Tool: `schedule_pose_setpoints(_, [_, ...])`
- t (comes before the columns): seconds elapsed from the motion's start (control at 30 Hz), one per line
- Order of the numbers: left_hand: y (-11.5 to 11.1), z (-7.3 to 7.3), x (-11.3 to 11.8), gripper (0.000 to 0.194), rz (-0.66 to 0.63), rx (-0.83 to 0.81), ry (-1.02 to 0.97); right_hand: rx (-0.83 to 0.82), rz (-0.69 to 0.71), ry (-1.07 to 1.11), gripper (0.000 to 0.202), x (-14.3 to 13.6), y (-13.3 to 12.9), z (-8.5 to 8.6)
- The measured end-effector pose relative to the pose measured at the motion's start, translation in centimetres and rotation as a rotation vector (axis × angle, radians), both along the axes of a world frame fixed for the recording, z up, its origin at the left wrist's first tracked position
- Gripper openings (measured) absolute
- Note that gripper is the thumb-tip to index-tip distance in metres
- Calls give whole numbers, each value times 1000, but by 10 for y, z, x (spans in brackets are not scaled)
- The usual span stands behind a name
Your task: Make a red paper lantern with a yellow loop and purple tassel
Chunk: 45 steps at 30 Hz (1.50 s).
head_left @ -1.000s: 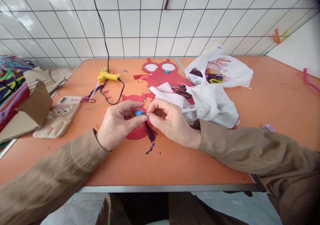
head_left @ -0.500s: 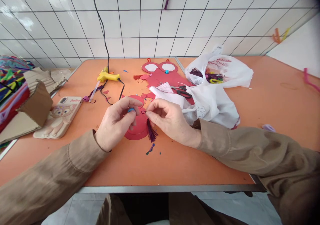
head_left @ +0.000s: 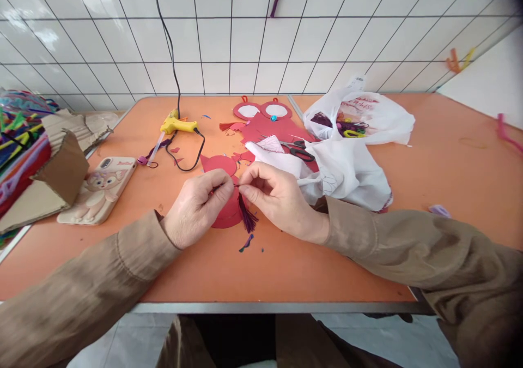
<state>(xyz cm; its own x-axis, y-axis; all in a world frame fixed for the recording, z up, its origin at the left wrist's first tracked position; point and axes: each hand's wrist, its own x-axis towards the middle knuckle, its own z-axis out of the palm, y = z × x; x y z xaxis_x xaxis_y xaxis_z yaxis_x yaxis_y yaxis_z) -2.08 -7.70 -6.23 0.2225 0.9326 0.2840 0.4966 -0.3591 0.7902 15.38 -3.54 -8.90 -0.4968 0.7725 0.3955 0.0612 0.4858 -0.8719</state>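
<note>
Above a red paper cat-shaped cutout (head_left: 226, 212), my two hands meet with their fingertips almost touching. My right hand (head_left: 275, 196) pinches the thin cord of a dark purple tassel (head_left: 247, 215), whose strands hang below the fingers. My left hand (head_left: 200, 204) is closed, thumb against index finger, at the loop end of that cord. The small blue bell seen in this hand a moment ago is now hidden by the curled fingers. Just beyond my right hand lie a white cloth (head_left: 280, 161) and black-handled scissors (head_left: 300, 151).
A yellow glue gun (head_left: 178, 125) with its cord stands at back left, near a phone (head_left: 98, 191) and a cardboard box (head_left: 61, 174). A larger red cutout (head_left: 273, 128) lies at the back. To its right is a white plastic bag (head_left: 384, 117) containing tassels.
My left hand has moved right to the tassel's loop and its fingers have closed, covering the blue bell. My right hand keeps its pinch and has barely moved.
</note>
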Motion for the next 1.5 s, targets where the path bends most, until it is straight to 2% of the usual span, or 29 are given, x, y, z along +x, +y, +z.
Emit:
schedule_pose_setpoints(0.1, [0,0,0,31,-5,-37,13,-121,62,26,12,-1,-2,-1])
schedule_pose_setpoints(0.17, [1,-1,1,31,-4,-62,-20,-145,66,56,11,-1,-2,-1])
schedule_pose_setpoints(0.27, [2,-2,1,27,15,-90,-106,-135,60,84,7,-1,-2,-1])
schedule_pose_setpoints(0.5, [3,-4,2,19,31,-135,-214,-27,-17,9,11,-1,3,0])
schedule_pose_setpoints(0.83, [4,-9,2,10,65,29,-172,-110,-11,-12,10,0,3,0])
schedule_pose_setpoints(0.93, [5,-9,1,9,40,-12,-227,-114,-16,-3,11,0,2,1])
schedule_pose_setpoints(1.07, [6,-8,1,7,16,-152,-322,-103,-14,17,11,-1,2,2])
schedule_pose_setpoints(1.2, [6,-7,2,13,15,-286,-425,-90,-38,32,11,-1,2,1])
schedule_pose_setpoints(1.4, [4,-8,4,18,-18,-236,-454,-93,-43,56,13,-2,2,1])
schedule_pose_setpoints(1.5, [4,-10,4,33,27,-246,-501,-85,-48,46,12,-2,2,1])
